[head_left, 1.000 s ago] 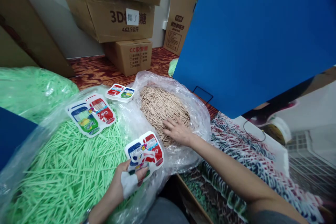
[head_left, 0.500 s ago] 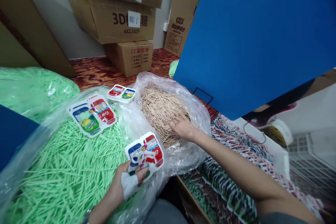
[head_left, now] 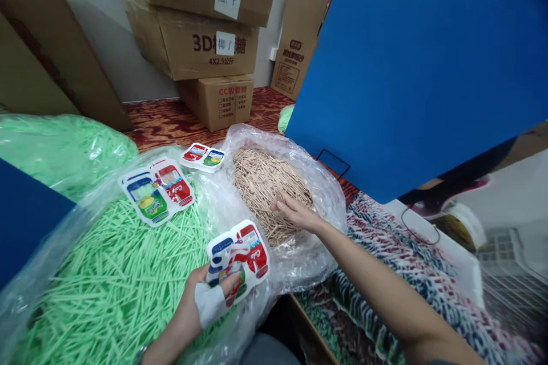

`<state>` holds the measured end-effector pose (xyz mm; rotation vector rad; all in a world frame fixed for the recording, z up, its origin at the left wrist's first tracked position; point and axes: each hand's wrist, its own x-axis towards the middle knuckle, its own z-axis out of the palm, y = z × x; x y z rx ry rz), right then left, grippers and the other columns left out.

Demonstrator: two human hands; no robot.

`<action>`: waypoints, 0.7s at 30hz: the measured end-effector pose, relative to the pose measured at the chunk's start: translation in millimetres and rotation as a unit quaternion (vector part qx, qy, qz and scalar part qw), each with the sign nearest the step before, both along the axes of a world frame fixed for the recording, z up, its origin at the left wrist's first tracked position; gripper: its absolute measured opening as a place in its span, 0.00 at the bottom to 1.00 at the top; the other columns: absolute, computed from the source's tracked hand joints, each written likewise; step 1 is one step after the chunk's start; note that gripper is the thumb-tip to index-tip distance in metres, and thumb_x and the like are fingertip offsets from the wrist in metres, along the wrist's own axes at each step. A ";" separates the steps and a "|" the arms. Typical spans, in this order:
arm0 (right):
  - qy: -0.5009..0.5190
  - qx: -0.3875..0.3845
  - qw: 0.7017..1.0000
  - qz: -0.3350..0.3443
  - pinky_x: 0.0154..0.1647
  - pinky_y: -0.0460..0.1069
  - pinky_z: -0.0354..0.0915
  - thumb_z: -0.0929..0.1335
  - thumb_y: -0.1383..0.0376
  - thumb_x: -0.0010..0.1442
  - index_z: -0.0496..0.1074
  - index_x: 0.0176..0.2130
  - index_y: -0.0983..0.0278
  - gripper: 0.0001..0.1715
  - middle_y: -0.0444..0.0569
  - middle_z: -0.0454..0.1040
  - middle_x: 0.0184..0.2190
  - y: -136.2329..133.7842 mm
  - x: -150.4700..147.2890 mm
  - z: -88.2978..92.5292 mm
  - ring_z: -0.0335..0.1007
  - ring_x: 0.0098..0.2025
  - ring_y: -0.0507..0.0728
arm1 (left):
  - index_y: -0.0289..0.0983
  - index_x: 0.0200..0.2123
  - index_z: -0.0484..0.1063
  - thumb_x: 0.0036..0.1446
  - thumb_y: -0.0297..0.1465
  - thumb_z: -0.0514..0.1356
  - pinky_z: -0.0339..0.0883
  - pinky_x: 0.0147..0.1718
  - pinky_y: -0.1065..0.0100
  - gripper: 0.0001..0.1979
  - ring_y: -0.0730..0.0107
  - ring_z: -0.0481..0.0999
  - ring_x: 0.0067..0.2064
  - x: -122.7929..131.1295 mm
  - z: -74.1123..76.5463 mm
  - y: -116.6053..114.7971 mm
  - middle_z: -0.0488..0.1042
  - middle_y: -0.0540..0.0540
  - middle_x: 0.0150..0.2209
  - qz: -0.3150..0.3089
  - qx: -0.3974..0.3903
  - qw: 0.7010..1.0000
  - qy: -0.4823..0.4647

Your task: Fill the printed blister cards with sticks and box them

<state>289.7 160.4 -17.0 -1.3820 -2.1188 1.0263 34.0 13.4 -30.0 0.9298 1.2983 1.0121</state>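
My left hand (head_left: 194, 302), with white tape or cloth around its thumb side, grips a bottle-shaped printed package (head_left: 252, 256) in red, blue and green. Over the open plastic bag of thin brown sticks (head_left: 261, 177), my right hand (head_left: 297, 212) has its fingers drawn together at the surface of the pile. Whatever lies between those fingertips is too small to make out. To the left, a bag of light green sticks (head_left: 115, 274) has similar packages (head_left: 158, 191) resting on top. Another small stack of packages (head_left: 202, 158) sits between the two bags.
Cardboard boxes (head_left: 205, 63) are stacked at the back. A large blue board (head_left: 411, 85) leans across the right side. Another green-filled bag (head_left: 64, 148) is at far left. A shaggy multicoloured rug (head_left: 385, 262) lies at right, beside a grey crate (head_left: 514, 274).
My right hand has risen slightly from the brown sticks, its fingers now closer together. The left hand still holds the package, tilted a little differently. The whole view has shifted slightly.
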 end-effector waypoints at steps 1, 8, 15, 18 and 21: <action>0.038 -0.003 0.999 -0.018 0.45 0.53 0.60 0.59 0.53 0.63 0.66 0.37 0.61 0.16 0.48 0.73 0.35 -1.0 -1.9 0.8 0.68 0.40 0.57 | 0.32 0.30 0.79 0.41 0.39 0.68 0.75 0.30 0.63 0.16 0.59 0.79 0.29 0.9 1.8 1.2 0.81 0.42 0.28 0.005 0.007 1.000 0.002; 0.463 -0.170 0.849 -0.191 0.24 0.45 0.60 0.72 0.50 0.48 0.65 0.37 0.60 0.23 0.36 0.61 0.20 -7.6 -27.4 -2.2 0.57 0.19 0.47 | 0.32 0.31 0.79 0.41 0.38 0.68 0.75 0.32 0.62 0.15 0.57 0.80 0.31 3.6 7.4 15.7 0.82 0.42 0.31 0.014 0.052 0.998 0.027; 0.539 -0.217 0.780 -0.233 0.17 0.39 0.50 0.75 0.53 0.45 0.61 0.36 0.61 0.25 0.33 0.58 0.19 6.0 -24.1 17.1 0.52 0.17 0.43 | 0.32 0.33 0.77 0.43 0.36 0.66 0.74 0.31 0.63 0.14 0.60 0.79 0.30 6.4 14.0 20.6 0.81 0.42 0.30 0.001 0.066 0.997 0.039; 0.552 -0.254 0.764 -0.217 0.15 0.38 0.47 0.74 0.57 0.49 0.62 0.36 0.61 0.22 0.34 0.58 0.20 -1.1 -33.3 28.6 0.51 0.17 0.43 | 0.32 0.35 0.76 0.43 0.35 0.67 0.74 0.32 0.63 0.16 0.61 0.78 0.30 11.5 19.1 24.1 0.81 0.41 0.32 -0.044 0.065 0.997 -0.004; 0.549 -0.306 0.760 -0.166 0.15 0.38 0.48 0.73 0.57 0.51 0.63 0.38 0.61 0.21 0.34 0.59 0.20 -20.8 -58.0 37.4 0.52 0.17 0.43 | 0.31 0.39 0.74 0.40 0.32 0.68 0.72 0.35 0.64 0.20 0.62 0.78 0.32 20.0 25.6 32.0 0.80 0.41 0.34 -0.109 0.068 0.991 -0.048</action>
